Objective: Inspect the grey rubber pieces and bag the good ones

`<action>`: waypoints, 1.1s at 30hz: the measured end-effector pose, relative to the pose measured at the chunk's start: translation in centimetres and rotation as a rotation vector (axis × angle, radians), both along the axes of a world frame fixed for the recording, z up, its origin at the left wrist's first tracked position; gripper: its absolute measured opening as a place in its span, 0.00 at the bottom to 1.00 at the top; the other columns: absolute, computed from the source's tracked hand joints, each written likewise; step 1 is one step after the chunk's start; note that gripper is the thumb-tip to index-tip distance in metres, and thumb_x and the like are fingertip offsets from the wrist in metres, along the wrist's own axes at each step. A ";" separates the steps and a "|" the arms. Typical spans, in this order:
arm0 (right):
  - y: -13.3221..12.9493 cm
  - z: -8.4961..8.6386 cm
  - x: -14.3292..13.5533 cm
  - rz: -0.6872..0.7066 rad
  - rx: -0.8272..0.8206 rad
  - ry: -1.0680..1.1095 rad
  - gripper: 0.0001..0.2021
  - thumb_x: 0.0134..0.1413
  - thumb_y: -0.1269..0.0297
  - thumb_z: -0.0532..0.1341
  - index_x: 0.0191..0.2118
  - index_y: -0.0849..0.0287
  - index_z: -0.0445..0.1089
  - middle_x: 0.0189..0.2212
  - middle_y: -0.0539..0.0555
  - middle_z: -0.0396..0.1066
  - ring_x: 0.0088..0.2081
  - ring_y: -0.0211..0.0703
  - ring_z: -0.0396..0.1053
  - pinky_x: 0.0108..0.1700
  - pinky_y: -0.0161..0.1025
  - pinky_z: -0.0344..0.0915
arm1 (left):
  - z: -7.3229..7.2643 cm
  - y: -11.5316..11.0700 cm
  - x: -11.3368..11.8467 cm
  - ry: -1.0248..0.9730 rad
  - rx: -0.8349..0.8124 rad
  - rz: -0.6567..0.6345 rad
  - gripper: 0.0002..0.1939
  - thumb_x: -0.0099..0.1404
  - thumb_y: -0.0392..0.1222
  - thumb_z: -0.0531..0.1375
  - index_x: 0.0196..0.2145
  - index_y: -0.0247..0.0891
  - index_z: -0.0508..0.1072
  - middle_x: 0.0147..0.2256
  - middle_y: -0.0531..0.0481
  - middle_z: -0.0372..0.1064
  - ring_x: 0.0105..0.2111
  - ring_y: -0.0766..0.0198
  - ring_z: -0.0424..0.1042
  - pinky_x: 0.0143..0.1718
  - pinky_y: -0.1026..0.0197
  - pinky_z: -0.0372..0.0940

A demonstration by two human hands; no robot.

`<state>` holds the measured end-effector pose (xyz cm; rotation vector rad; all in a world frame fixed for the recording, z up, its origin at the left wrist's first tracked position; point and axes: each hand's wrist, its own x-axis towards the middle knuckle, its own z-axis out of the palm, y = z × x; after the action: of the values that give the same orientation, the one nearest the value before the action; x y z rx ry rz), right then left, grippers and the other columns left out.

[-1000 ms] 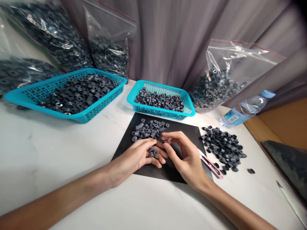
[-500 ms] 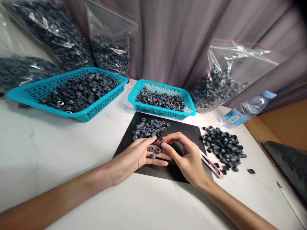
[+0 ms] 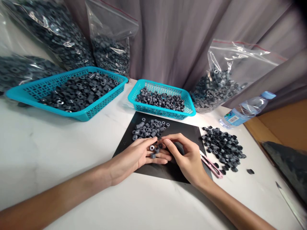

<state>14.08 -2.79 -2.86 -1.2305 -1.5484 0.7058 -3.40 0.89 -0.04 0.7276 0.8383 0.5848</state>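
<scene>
Palm up, my left hand point(image 3: 141, 152) supports several short grey plastic rings point(image 3: 153, 156) on its fingers, its thumb stretched toward my right hand. Close against it, my right hand point(image 3: 183, 151) has thumb and forefinger drawn together; what is between them, if anything, is hidden. A ring with a dark opening point(image 3: 160, 146) lies just under those fingertips. Both hands are over a black mat point(image 3: 158, 174). Just beyond them on the mat is a pile of similar grey rings point(image 3: 150, 128).
Two blue baskets point(image 3: 87, 115) of grey parts stand behind, near filled zip bags point(image 3: 110, 52). To the right are a heap of dark caps point(image 3: 224, 147), a pink-handled cutter point(image 3: 213, 167) and a water bottle point(image 3: 248, 110). A pointed blade-like object point(image 3: 287, 199) lies at far right.
My right thumb has lifted slightly, and the dark-ended ring now shows below the fingertips. The rings on my left fingers have shifted a little.
</scene>
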 end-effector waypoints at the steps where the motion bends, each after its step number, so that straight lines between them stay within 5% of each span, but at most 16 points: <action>1: 0.0 0.0 0.0 -0.027 0.008 -0.003 0.07 0.65 0.61 0.60 0.41 0.54 0.76 0.38 0.52 0.77 0.40 0.43 0.74 0.45 0.40 0.70 | -0.1 0.0 0.0 -0.005 0.007 -0.012 0.14 0.73 0.42 0.54 0.48 0.28 0.69 0.41 0.35 0.78 0.41 0.52 0.80 0.52 0.49 0.70; 6: 0.5 -0.2 0.3 -0.111 0.030 -0.091 0.09 0.67 0.64 0.57 0.45 0.53 0.74 0.43 0.53 0.75 0.45 0.45 0.72 0.48 0.43 0.68 | -0.7 0.2 -0.2 -0.027 0.044 -0.043 0.17 0.72 0.46 0.54 0.45 0.28 0.73 0.39 0.35 0.79 0.42 0.50 0.79 0.52 0.48 0.69; 16: 0.9 -0.7 0.5 0.036 0.034 -0.386 0.20 0.68 0.73 0.52 0.58 0.47 0.69 0.52 0.54 0.69 0.54 0.48 0.64 0.56 0.47 0.64 | -0.3 0.3 -0.4 -0.039 0.091 -0.057 0.13 0.70 0.39 0.55 0.42 0.30 0.76 0.37 0.39 0.79 0.41 0.52 0.79 0.42 0.56 0.71; 25: 1.0 -0.3 0.2 0.039 0.063 -0.340 0.12 0.66 0.71 0.56 0.50 0.53 0.73 0.47 0.55 0.72 0.50 0.47 0.67 0.53 0.46 0.66 | 0.1 0.5 -0.3 0.007 0.072 -0.087 0.17 0.72 0.41 0.50 0.32 0.32 0.74 0.33 0.43 0.77 0.32 0.63 0.74 0.33 0.64 0.66; 33: 0.7 -0.3 0.2 0.127 0.111 -0.354 0.13 0.64 0.75 0.56 0.49 0.54 0.71 0.52 0.56 0.69 0.53 0.50 0.65 0.56 0.50 0.64 | 0.3 0.5 -0.2 -0.031 0.010 -0.032 0.15 0.70 0.41 0.53 0.37 0.30 0.76 0.35 0.40 0.78 0.36 0.56 0.77 0.39 0.58 0.70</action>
<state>14.23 -2.08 -3.12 -1.2284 -1.9438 0.4908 -3.62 1.42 0.23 0.7384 0.7937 0.5706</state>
